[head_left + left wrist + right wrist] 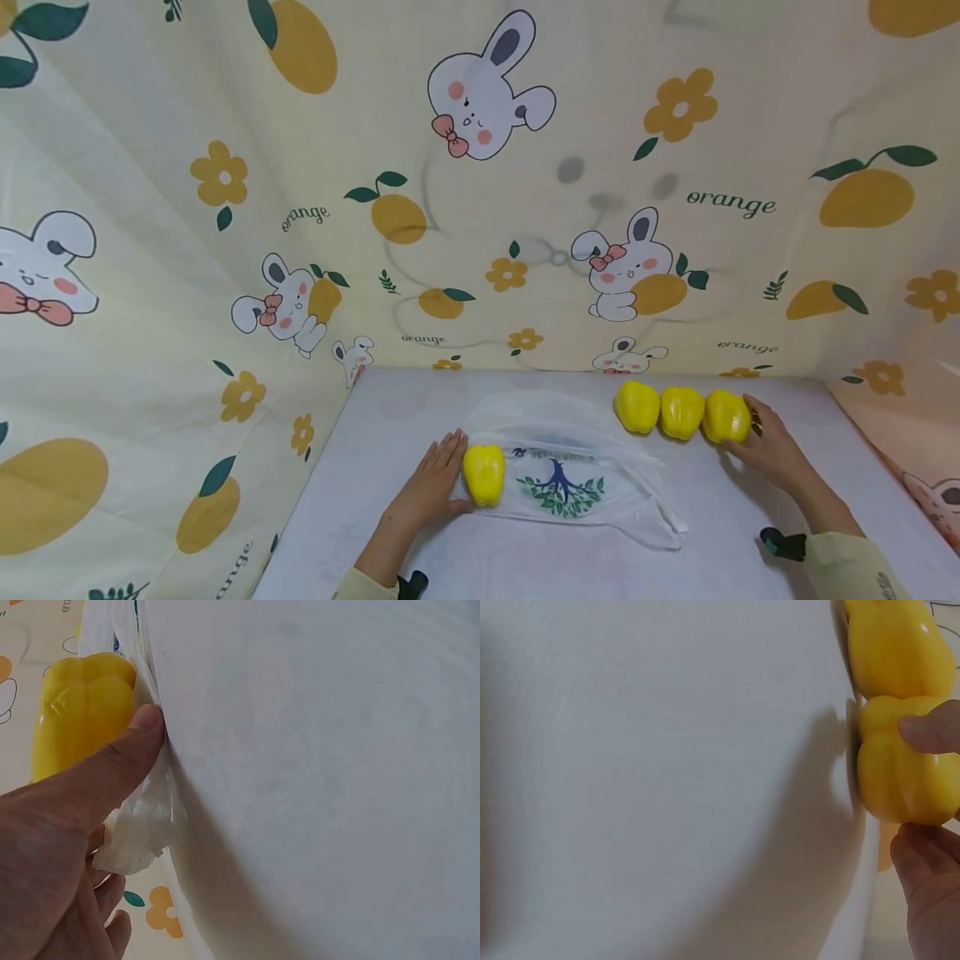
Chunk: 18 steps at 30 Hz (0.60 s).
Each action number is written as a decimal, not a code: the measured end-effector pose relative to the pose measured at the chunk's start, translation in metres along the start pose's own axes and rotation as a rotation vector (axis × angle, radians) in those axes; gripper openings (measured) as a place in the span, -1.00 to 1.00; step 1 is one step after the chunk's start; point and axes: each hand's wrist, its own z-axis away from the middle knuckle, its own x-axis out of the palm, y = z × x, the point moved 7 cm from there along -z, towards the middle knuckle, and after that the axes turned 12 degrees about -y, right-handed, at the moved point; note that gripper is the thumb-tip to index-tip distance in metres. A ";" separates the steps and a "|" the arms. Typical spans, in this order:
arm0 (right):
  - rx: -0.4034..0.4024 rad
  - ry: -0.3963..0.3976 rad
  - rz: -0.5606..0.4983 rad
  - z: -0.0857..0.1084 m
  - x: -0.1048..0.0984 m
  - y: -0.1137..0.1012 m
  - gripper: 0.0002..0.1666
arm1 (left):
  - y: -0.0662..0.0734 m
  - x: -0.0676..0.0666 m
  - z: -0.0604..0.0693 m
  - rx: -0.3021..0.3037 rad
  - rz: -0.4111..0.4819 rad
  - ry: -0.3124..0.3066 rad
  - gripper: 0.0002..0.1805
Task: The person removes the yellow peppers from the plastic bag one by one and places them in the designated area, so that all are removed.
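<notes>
A white plastic bag (622, 492) with a printed tree lies flat, one yellow bell pepper (483, 475) on its left end. Against that end rests the left hand (429, 490), fingers extended beside the pepper. In the left wrist view, the thumb of the left hand (79, 802) touches the bag (139, 832) close to the pepper (82, 705). The right hand (776, 450) grips the rightmost yellow pepper (725, 416) of a row. Seen from the right wrist, thumb and fingers of the right hand (934, 881) hold opposite sides of that pepper (904, 776).
Two more yellow peppers (637, 407) (682, 412) stand at the back right of the white table (345, 467), left of the gripped one. Behind and beside the table hangs a patterned cloth (480, 208) with rabbits and oranges.
</notes>
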 end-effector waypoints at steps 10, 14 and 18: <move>-0.007 0.047 0.044 0.008 0.000 -0.004 0.37 | 0.000 0.001 0.000 0.001 -0.004 -0.001 0.27; -0.028 0.097 0.057 0.015 -0.001 -0.009 0.33 | 0.000 0.001 0.000 0.003 -0.004 -0.002 0.26; -0.052 0.138 0.052 0.020 0.000 -0.017 0.28 | 0.000 0.000 0.001 0.001 -0.012 0.003 0.26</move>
